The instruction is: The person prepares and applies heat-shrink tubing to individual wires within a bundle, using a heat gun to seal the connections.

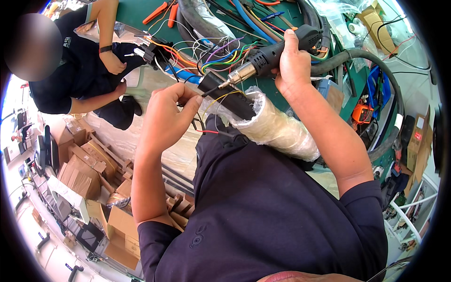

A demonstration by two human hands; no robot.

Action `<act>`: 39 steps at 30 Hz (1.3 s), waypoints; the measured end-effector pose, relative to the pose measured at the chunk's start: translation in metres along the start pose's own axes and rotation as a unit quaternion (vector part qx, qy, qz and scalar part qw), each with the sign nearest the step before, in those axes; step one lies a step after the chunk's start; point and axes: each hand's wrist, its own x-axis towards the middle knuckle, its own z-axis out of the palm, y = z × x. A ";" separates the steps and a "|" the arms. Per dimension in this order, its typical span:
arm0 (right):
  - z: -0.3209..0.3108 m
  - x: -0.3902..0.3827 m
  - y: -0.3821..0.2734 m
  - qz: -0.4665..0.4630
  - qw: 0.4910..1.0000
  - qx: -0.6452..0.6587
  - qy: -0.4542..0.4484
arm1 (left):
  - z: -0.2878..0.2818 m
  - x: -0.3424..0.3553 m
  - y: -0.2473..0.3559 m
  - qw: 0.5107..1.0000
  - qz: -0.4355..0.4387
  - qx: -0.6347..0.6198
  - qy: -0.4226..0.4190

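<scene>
My right hand (295,66) is wrapped round a black heat gun (267,58), its metal nozzle (241,74) angled down to the left. Opposite it, my left hand (173,110) pinches a thin black wire (211,92), whose far end lies right by the nozzle tip. Below the nozzle runs a thick black sleeve (235,105), entering a roll of clear plastic wrap (282,129) against my body. Loose yellow, white and red thin wires hang around the sleeve. A blue cable (187,75) comes out of the sleeve's far end, close to many coloured wires (221,58).
Across from me, a co-worker (89,66) stands at the left, near a dark connector (149,54). Orange-handled tools (157,12) and thick cables (202,23) lie on the green table (129,16). Cardboard boxes (87,171) are piled at the lower left. A thick grey cable (397,89) loops at the right.
</scene>
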 end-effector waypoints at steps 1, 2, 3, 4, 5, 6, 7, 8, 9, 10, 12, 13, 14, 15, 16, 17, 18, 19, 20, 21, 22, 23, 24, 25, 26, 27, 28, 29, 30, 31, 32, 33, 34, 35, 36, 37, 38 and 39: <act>0.000 0.000 0.000 -0.003 1.000 0.001 -0.001 | 0.000 0.000 -0.001 1.000 0.002 0.004 0.001; 0.000 0.000 0.000 -0.006 1.000 0.002 -0.001 | 0.000 0.000 -0.001 1.000 0.004 0.008 0.002; 0.000 0.000 0.001 -0.009 1.000 0.003 -0.002 | 0.000 0.000 -0.001 1.000 0.006 0.012 0.003; 0.000 0.000 0.000 -0.013 1.000 -0.001 0.003 | 0.000 0.000 -0.001 1.000 -0.003 0.003 0.001; 0.000 0.000 0.000 -0.017 1.000 -0.005 0.008 | 0.000 0.000 0.000 1.000 -0.012 -0.005 -0.002; 0.000 0.000 0.000 -0.021 1.000 -0.009 0.013 | -0.001 0.000 0.002 1.000 -0.020 -0.014 -0.005; -0.002 -0.003 -0.006 -0.019 0.999 0.037 0.011 | -0.001 -0.002 0.001 1.000 -0.004 -0.011 0.012; -0.004 -0.007 -0.016 -0.018 0.996 0.082 0.007 | 0.000 -0.005 -0.003 0.999 0.012 -0.007 0.031; -0.008 -0.010 -0.025 -0.016 0.992 0.127 0.002 | 0.000 -0.008 -0.006 0.998 0.029 -0.004 0.050; -0.015 -0.010 -0.034 -0.029 0.992 0.123 0.002 | -0.001 -0.009 -0.006 0.996 0.027 -0.056 0.058; -0.021 -0.005 -0.049 -0.070 0.987 0.147 0.011 | -0.005 -0.010 -0.002 0.985 0.023 -0.156 0.073; -0.021 -0.007 -0.056 -0.097 0.983 0.154 0.014 | -0.005 -0.010 0.001 0.983 0.032 -0.161 0.081; -0.018 -0.009 -0.062 -0.116 0.977 0.178 0.009 | -0.005 -0.009 0.004 0.981 0.042 -0.166 0.089; -0.014 -0.016 -0.069 -0.128 0.973 0.191 -0.002 | -0.005 -0.008 0.007 0.979 0.052 -0.171 0.096; -0.009 -0.027 -0.076 -0.140 0.969 0.203 -0.011 | -0.005 -0.007 0.006 0.979 0.060 -0.170 0.091; -0.005 -0.035 -0.081 -0.151 0.965 0.215 -0.019 | -0.005 -0.007 0.006 0.976 0.055 -0.190 0.090; -0.001 -0.040 -0.083 -0.165 0.959 0.228 -0.026 | -0.005 -0.006 0.007 0.972 0.050 -0.209 0.089; 0.000 -0.041 -0.084 -0.173 0.957 0.230 -0.028 | -0.004 -0.006 0.008 0.968 0.045 -0.229 0.087; 0.000 -0.042 -0.084 -0.182 0.955 0.231 -0.031 | -0.004 -0.006 0.008 0.965 0.042 -0.245 0.083; 0.002 -0.043 -0.085 -0.190 0.953 0.233 -0.033 | -0.005 -0.005 0.010 0.965 0.040 -0.245 0.083; 0.003 -0.045 -0.086 -0.183 0.955 0.234 -0.028 | -0.005 -0.005 0.010 0.965 0.038 -0.247 0.084; 0.002 -0.043 -0.085 -0.183 0.956 0.229 -0.027 | -0.005 -0.004 0.012 0.964 0.035 -0.250 0.085; 0.002 -0.040 -0.082 -0.183 0.957 0.225 -0.026 | -0.005 -0.003 0.013 0.966 0.040 -0.243 0.083; 0.001 -0.037 -0.080 -0.183 0.958 0.219 -0.026 | -0.005 -0.003 0.014 0.967 0.045 -0.238 0.082; 0.001 -0.036 -0.080 -0.181 0.959 0.218 -0.024 | -0.004 -0.002 0.014 0.968 0.050 -0.234 0.082; 0.001 -0.036 -0.080 -0.179 0.959 0.217 -0.022 | -0.005 -0.002 0.015 0.969 0.044 -0.232 0.079; 0.001 -0.035 -0.080 -0.178 0.960 0.215 -0.021 | -0.006 -0.002 0.016 0.969 0.038 -0.231 0.077; 0.000 -0.035 -0.080 -0.179 0.960 0.212 -0.020 | -0.006 -0.002 0.016 0.970 0.032 -0.230 0.076; 0.000 -0.034 -0.080 -0.181 0.961 0.209 -0.019 | -0.006 -0.001 0.016 0.970 0.037 -0.229 0.076; -0.001 -0.034 -0.081 -0.183 0.961 0.206 -0.018 | -0.006 -0.001 0.016 0.970 0.043 -0.227 0.076; -0.001 -0.034 -0.081 -0.182 0.961 0.208 -0.020 | -0.006 0.000 0.016 0.970 0.048 -0.224 0.076; -0.001 -0.034 -0.082 -0.182 0.961 0.209 -0.022 | -0.005 0.001 0.018 0.969 0.048 -0.228 0.081; -0.001 -0.034 -0.082 -0.181 0.960 0.210 -0.023 | -0.004 0.003 0.020 0.968 0.047 -0.231 0.086; -0.001 -0.034 -0.082 -0.180 0.961 0.210 -0.023 | -0.004 0.003 0.021 0.967 0.047 -0.235 0.090; -0.001 -0.033 -0.082 -0.179 0.961 0.210 -0.023 | -0.004 0.003 0.020 0.967 0.045 -0.235 0.087; -0.001 -0.033 -0.082 -0.178 0.961 0.210 -0.023 | -0.004 0.003 0.016 0.968 0.042 -0.233 0.083; -0.001 -0.033 -0.083 -0.173 0.961 0.216 -0.020 | -0.004 0.003 0.015 0.969 0.040 -0.232 0.080; -0.001 -0.034 -0.085 -0.168 0.960 0.223 -0.016 | -0.004 0.002 0.015 0.965 0.033 -0.248 0.078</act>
